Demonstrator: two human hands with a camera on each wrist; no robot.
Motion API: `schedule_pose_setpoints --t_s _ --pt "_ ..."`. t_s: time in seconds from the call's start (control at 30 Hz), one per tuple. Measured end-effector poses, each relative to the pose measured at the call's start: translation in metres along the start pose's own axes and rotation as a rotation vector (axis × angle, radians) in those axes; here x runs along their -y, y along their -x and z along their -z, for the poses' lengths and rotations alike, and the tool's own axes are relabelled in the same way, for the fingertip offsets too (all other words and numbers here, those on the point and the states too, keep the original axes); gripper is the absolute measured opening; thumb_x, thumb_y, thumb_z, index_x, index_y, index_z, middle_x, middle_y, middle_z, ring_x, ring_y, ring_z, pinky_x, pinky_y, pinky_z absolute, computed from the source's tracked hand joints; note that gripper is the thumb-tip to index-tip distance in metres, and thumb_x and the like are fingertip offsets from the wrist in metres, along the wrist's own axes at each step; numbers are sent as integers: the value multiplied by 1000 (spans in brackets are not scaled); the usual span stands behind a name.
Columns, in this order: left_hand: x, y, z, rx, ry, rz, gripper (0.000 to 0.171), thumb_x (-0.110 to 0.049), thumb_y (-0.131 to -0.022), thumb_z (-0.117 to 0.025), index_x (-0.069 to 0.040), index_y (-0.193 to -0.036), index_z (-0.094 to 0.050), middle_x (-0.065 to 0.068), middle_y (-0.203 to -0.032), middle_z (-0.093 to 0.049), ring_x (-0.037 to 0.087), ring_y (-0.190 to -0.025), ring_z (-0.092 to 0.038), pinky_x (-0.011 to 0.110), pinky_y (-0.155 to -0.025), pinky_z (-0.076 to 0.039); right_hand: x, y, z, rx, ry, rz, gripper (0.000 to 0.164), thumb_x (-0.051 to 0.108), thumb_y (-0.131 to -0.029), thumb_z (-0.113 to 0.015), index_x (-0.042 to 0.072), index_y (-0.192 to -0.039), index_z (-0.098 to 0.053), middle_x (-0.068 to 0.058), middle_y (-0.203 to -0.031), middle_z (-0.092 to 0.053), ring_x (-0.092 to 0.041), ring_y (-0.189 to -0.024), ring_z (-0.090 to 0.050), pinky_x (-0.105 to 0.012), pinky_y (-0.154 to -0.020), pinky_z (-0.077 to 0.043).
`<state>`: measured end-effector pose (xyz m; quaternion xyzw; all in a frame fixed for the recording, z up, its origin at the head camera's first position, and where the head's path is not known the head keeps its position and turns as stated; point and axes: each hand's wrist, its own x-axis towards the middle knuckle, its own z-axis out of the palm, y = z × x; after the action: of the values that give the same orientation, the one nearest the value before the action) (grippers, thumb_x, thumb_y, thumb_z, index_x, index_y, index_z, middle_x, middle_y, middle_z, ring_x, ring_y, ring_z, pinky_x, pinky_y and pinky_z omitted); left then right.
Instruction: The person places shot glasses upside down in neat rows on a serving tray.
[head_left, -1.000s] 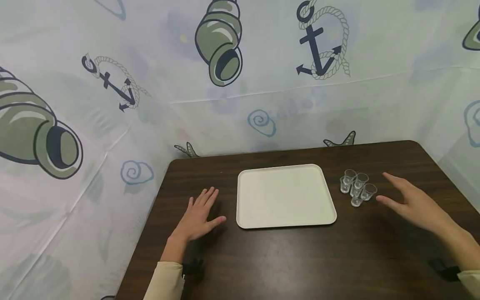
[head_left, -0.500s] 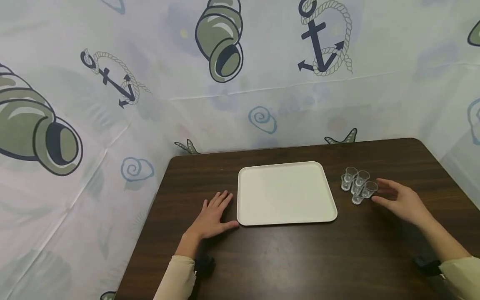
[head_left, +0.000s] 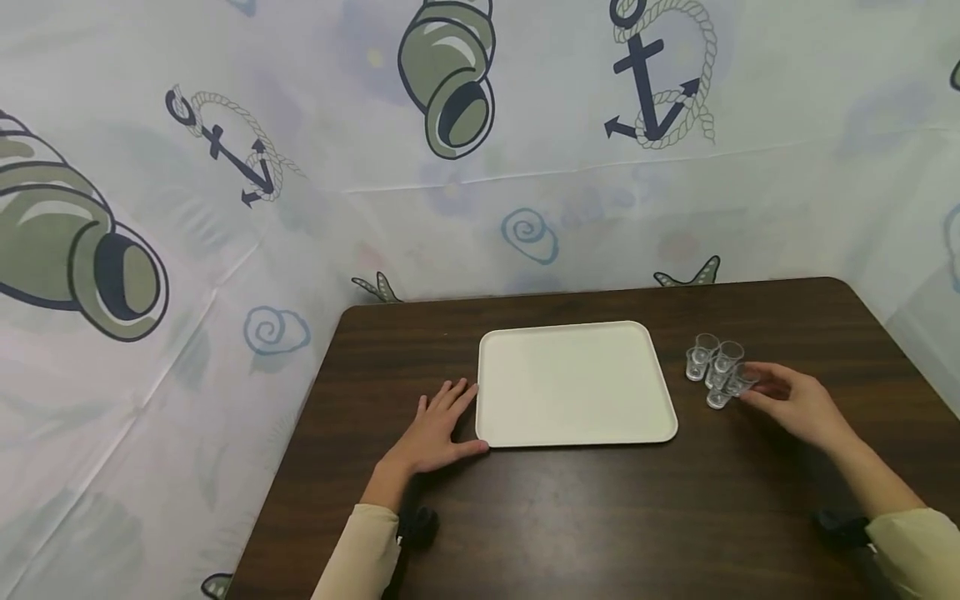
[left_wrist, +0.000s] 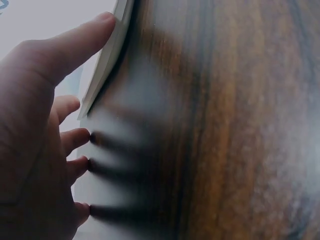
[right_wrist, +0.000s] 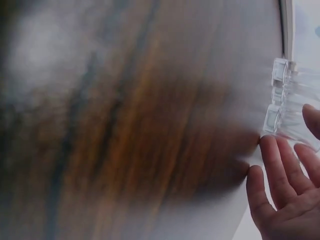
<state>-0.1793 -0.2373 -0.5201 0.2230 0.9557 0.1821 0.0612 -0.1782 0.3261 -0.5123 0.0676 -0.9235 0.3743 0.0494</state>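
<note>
A cream rectangular tray (head_left: 577,383) lies flat on the dark wooden table. My left hand (head_left: 435,433) rests at its left edge with fingers spread, the thumb (left_wrist: 85,42) by the tray's near corner and the other fingertips on or close to the tabletop. To the right of the tray stands a tight cluster of several small clear shot glasses (head_left: 697,360). My right hand (head_left: 798,408) pinches the nearest right shot glass (head_left: 741,380) between thumb and fingers. That glass is partly hidden by the fingertips and overlaps its neighbours in view.
The brown table (head_left: 585,517) has a rounded far right corner. A pale cloth (head_left: 570,108) printed with shells and anchors hangs behind and to the left. A dark camera band (head_left: 420,527) sits at the left wrist.
My right hand has moved left to the glasses, and its thumb and fingers have closed on the right one. My left hand has moved right, up to the tray's edge.
</note>
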Motion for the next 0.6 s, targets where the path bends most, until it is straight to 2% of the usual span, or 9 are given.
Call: schedule_pose_setpoints --t_s 0.07,0.17,0.6 --pt "-2 -1 1 17 -6 6 97 -72 -83 -59 -27 -159 -18 8 -163 -17 33 -149 -10 68 -110 -7 -2 -1 0 4 0 -8 47 23 -91 -72 -6 -126 -59 -29 -110 -65 -19 -88 -67 -12 -64 -45" --pt "-2 -3 1 23 -16 15 98 -73 -82 -59 -29 -159 -18 7 -163 -17 33 -149 -10 68 -111 -7 -3 -4 0 6 5 -5 44 22 -92 -71 -6 -124 -61 -28 -107 -65 -45 -95 -64 -12 -64 -44" --pt "-1 -3 -3 20 -10 25 99 -76 -81 -56 -28 -159 -18 7 -163 -16 32 -149 -8 69 -110 -5 -2 -4 -1 -1 30 -4 40 22 -93 -70 -5 -120 -62 -29 -108 -65 -46 -95 -63 -10 -66 -41"
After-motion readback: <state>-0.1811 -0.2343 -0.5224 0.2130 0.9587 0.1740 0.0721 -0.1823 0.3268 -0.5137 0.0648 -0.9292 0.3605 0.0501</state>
